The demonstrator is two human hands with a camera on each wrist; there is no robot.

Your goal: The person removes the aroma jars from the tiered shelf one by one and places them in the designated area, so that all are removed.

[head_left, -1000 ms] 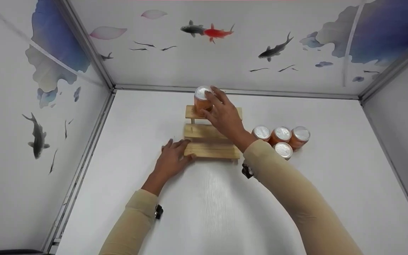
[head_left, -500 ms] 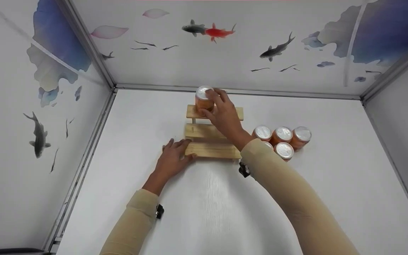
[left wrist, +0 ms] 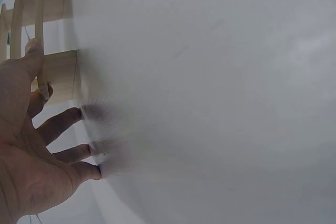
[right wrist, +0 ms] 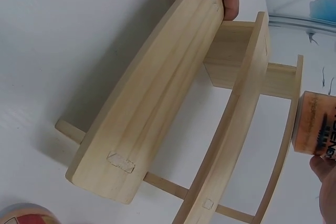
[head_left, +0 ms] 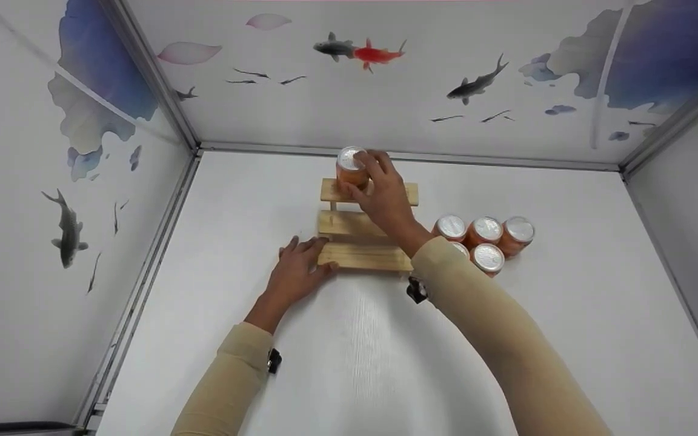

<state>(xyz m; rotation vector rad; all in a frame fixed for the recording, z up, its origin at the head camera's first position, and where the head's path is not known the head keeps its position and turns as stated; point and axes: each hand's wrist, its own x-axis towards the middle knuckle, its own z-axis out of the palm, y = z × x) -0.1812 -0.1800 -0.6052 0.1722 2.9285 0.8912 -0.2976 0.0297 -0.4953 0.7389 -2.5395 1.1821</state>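
A three-tier wooden stand (head_left: 364, 257) is on the white table. At the left end of its top step is an orange can (head_left: 351, 175) with a silver lid, upright. My right hand (head_left: 387, 197) holds this can, thumb low on its side and fingers near the lid. In the right wrist view, the base of the can (right wrist: 314, 124) meets the top board. My left hand (head_left: 294, 272) pinches the left end of the lowest step between thumb and index finger. The left wrist view shows its other fingertips (left wrist: 97, 171) touching the table.
Several more orange cans (head_left: 487, 230) with silver lids stand grouped to the right of the stand, one partly hidden by the right sleeve (head_left: 476, 290). White walls (head_left: 385, 109) with painted fish enclose the table at the back and sides.
The right forearm has shifted slightly, so more of one can beside the stand shows. Both hands keep their holds, and the held can stays at the top step's left end.
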